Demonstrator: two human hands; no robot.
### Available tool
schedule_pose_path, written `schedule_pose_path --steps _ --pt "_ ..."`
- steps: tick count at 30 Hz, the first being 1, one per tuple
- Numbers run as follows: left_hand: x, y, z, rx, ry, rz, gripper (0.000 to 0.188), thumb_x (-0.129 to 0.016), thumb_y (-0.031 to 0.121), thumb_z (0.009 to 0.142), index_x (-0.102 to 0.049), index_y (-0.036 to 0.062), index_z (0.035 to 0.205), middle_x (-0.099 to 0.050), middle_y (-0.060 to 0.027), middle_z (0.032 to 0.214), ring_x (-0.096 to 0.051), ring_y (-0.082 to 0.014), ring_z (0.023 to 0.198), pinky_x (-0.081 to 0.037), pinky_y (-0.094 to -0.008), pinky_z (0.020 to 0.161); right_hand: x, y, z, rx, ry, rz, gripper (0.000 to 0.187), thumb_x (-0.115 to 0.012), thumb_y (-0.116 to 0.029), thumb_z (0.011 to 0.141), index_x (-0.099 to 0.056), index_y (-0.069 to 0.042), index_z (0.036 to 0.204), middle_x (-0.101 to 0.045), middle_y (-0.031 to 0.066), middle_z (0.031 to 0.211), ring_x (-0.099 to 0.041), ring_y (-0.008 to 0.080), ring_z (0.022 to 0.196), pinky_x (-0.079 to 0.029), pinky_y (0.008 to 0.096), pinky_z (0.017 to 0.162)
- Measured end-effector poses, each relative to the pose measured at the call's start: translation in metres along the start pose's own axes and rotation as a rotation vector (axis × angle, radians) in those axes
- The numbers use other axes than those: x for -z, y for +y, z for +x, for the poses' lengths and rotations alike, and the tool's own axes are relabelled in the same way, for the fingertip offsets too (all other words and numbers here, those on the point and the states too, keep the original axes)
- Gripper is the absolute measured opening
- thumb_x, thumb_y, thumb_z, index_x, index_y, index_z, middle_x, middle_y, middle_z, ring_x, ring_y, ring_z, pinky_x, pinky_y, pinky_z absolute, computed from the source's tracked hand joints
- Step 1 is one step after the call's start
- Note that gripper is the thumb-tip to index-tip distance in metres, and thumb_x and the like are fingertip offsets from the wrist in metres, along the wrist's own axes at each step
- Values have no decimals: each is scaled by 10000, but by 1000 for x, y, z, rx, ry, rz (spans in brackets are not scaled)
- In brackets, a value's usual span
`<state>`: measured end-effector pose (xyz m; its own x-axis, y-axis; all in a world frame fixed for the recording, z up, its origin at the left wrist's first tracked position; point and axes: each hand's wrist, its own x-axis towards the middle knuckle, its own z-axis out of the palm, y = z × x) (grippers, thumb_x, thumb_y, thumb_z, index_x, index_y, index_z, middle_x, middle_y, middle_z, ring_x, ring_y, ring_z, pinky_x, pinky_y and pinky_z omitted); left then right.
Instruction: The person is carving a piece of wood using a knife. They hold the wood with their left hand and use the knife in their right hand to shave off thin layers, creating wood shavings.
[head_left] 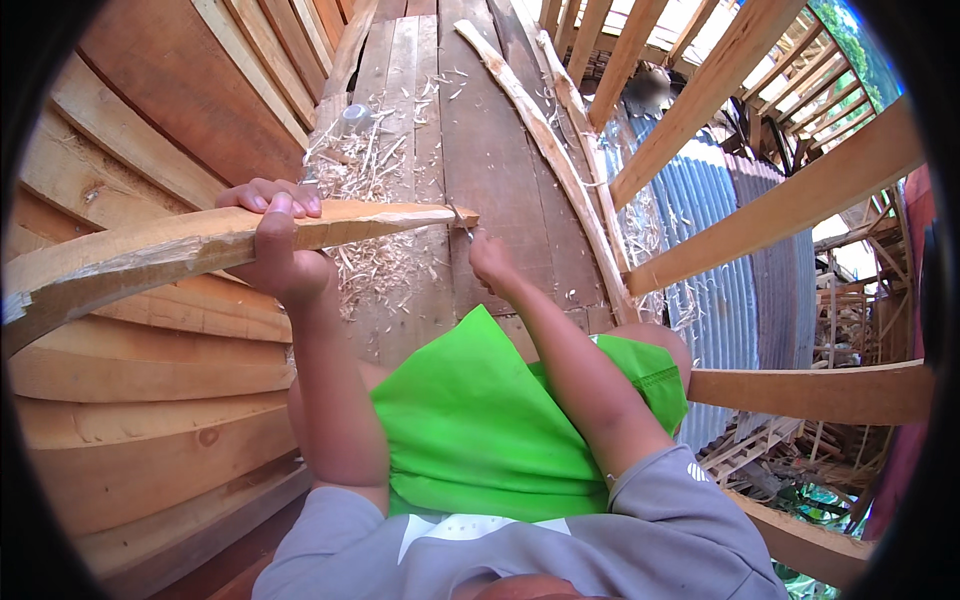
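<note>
A long, pale wooden plank (150, 248) with rough-cut edges runs from the left rim to the middle of the view, narrowing to a point. My left hand (285, 240) is wrapped round it partway along, thumb on the near side and fingers over the far edge. At the narrow tip, my right hand (490, 258) is closed round a small knife (461, 219), whose thin blade touches the wood. The knife's handle is mostly hidden in my fingers. Pale wood shavings (385, 265) lie on the floorboards below the plank.
A wall of overlapping boards (150, 440) rises close on the left. A small greyish cup (355, 118) rests among shavings on the plank floor (490, 130). Two peeled poles (540, 130) lie to the right, beside open wooden framing (780, 200) and corrugated metal sheets (715, 270).
</note>
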<state>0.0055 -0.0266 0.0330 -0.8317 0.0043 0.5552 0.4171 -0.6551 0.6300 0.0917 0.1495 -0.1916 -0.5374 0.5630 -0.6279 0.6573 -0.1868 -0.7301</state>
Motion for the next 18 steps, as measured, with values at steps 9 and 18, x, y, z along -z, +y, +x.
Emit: schedule_pose_path --steps 9,18 --pt "-15 0 -3 55 51 -1 151 -548 126 723 -427 150 810 -405 -8 647 -432 -140 575 -402 -317 608 4 -8 14 172 91 -85 567 -281 -375 946 -567 73 751 -549 134 588 -542 272 466 -391 436 421" --pt "-3 0 -1 42 34 -51 193 -553 87 720 -423 136 854 -418 -13 651 -439 -130 550 -428 -306 587 -18 -59 -54 366 152 -243 555 -303 -337 924 -619 116 866 -630 337 839 -627 490 880 -450 512 841"
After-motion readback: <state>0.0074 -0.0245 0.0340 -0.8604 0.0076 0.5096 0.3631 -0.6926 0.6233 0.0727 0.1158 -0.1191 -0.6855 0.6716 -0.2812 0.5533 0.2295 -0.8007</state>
